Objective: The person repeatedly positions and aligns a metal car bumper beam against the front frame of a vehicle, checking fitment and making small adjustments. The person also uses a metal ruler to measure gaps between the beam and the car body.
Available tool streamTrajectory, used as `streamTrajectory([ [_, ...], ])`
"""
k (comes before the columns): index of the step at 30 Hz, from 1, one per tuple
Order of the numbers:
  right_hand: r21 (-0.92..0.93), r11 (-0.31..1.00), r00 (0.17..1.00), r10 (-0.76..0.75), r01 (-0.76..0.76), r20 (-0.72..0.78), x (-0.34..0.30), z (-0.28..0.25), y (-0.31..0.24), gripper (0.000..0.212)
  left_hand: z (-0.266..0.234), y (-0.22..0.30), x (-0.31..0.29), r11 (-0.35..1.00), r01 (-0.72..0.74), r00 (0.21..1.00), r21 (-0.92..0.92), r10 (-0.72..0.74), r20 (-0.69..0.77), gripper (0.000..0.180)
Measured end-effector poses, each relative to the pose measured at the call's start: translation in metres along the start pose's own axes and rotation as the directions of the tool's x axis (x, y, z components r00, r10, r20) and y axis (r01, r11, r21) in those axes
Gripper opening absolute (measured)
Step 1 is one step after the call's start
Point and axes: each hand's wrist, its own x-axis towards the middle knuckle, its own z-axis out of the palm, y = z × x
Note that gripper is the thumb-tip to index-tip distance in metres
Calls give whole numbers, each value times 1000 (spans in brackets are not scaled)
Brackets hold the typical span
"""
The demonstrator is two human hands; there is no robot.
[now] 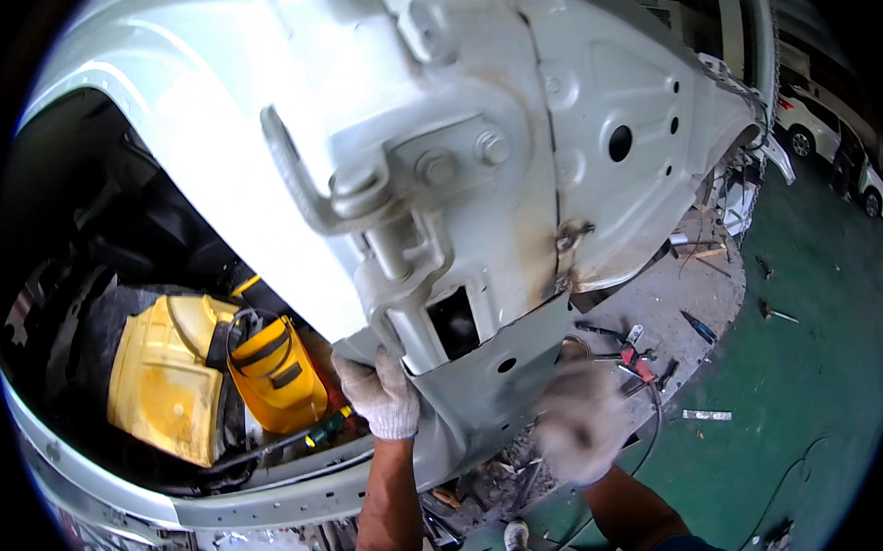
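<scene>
A pale grey-white car body fills the view, with a door hinge bolted to its pillar. My left hand, in a white knitted glove, grips the pillar's lower edge beside the square cutout. Right of it, a lower body panel meets the pillar along a seam. My right hand, gloved too, is smeared by motion just right of this panel. A small round object shows above that hand; I cannot make out whether it is held.
Inside the door opening lie a yellow plastic piece, a yellow-orange container and a green-handled tool. Pliers with red handles and other tools lie on a grey surface at right. A metal strip lies on the green floor.
</scene>
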Motion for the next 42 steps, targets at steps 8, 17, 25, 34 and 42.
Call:
streamTrajectory([
  [8, 437, 656, 763, 634, -615, 122, -19, 25, 49, 72, 8, 3, -3, 1000, 6, 1000, 23, -6, -1, 55],
  [17, 562, 550, 691, 721, -618, 53, -22, 40, 41, 74, 10, 1, -5, 989, -57, 996, 136, 65, -57, 75],
  [25, 640, 527, 687, 726, -560, 4, -20, 42, 40, 74, 6, 12, -6, 993, -25, 1000, 113, 22, 20, 69],
  [34, 671, 497, 667, 745, -550, -5, -26, 37, 48, 68, 3, 3, -8, 961, -108, 993, 257, 91, 77, 88],
  [42, 732, 432, 602, 798, -527, -36, -19, 39, 41, 69, 2, -18, -13, 986, -98, 995, 136, 93, 46, 93],
])
